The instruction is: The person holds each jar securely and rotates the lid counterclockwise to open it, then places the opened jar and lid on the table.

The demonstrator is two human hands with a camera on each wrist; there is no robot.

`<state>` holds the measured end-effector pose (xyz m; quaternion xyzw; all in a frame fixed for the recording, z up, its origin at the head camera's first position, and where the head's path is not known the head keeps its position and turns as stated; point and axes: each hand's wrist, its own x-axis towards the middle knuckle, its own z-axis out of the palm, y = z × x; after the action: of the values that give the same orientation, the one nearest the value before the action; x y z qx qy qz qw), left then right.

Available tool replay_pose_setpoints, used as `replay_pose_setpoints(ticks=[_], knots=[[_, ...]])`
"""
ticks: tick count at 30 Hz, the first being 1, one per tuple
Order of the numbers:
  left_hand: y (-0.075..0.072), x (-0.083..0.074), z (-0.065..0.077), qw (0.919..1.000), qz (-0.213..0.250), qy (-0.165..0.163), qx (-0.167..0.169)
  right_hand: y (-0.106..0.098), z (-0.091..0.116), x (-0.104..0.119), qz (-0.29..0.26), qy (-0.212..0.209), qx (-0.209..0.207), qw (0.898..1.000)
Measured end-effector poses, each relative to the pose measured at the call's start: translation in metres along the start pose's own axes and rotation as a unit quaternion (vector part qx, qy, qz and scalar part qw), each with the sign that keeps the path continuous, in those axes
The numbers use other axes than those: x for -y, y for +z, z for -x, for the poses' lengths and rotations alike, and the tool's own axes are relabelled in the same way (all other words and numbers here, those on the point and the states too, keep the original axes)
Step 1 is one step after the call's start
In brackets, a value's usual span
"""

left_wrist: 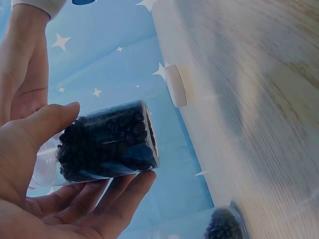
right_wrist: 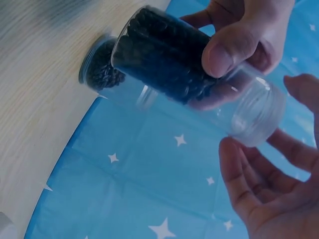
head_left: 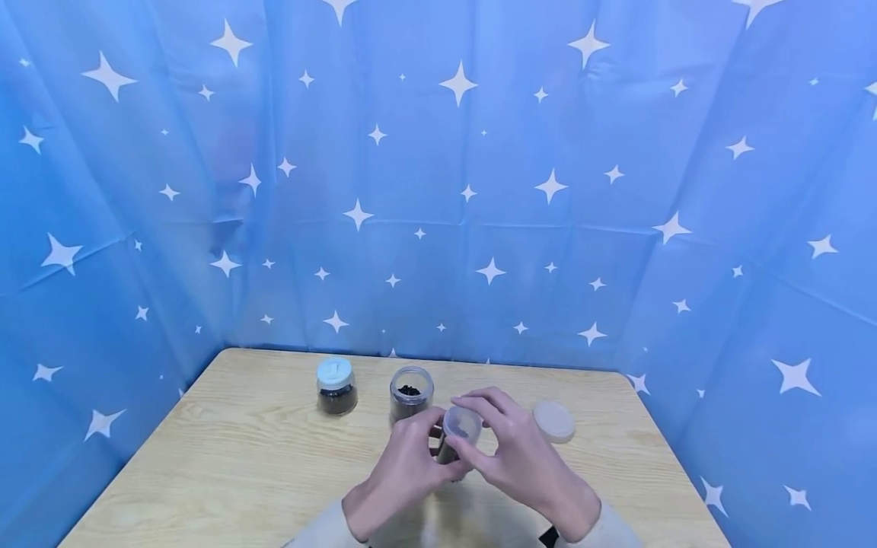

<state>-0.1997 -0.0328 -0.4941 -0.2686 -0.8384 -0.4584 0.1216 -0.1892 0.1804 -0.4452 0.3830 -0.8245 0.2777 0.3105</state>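
Note:
My left hand [head_left: 414, 457] grips a clear jar [left_wrist: 107, 142] packed with dark beans. Its thumb lies along one side and the fingers wrap the other, as the left wrist view shows. The jar is lifted over the table, its top leaning toward me. At that top, the fingers and thumb of my right hand [head_left: 517, 449] are curled round the rim of a translucent lid [head_left: 463, 423]. In the right wrist view the fingertips [right_wrist: 232, 147] sit right at the lid's edge. Just behind the hands stands an uncapped jar [head_left: 412, 388] with dark beans inside.
A jar with a light blue lid [head_left: 335, 371] and dark contents stands at the back left of the wooden table [head_left: 226, 472]. A round off-white lid [head_left: 554, 422] lies to the right of my hands. Blue star-patterned curtains [head_left: 425, 183] hang behind and along both sides.

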Motion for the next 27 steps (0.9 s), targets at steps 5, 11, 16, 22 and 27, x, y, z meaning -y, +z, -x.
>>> replay_pose_setpoints(ticks=[5, 11, 16, 22, 27], knots=[[-0.0006, 0.0002, 0.0003, 1.0000, 0.003, -0.001, 0.001, 0.0047, 0.0002, 0.0043, 0.022, 0.008, -0.004, 1.000], [-0.0002, 0.0000, 0.0023, 0.9999, 0.017, 0.000, 0.004, 0.0077, 0.0003, 0.0076, 0.033, 0.009, -0.008, 0.999], [0.0000, -0.0007, 0.0043, 0.9999, 0.015, 0.006, 0.003, 0.0077, 0.0013, 0.0090, 0.029, 0.002, -0.007, 1.000], [-0.0007, -0.0026, 0.0053, 0.9995, 0.032, 0.001, 0.009, 0.0064, -0.0002, 0.0083, 0.016, -0.008, -0.004, 1.000], [-0.0021, -0.0039, 0.0051, 0.9996, 0.025, 0.009, 0.005, 0.0024, -0.0023, 0.0071, 0.008, -0.011, 0.011, 1.000]])
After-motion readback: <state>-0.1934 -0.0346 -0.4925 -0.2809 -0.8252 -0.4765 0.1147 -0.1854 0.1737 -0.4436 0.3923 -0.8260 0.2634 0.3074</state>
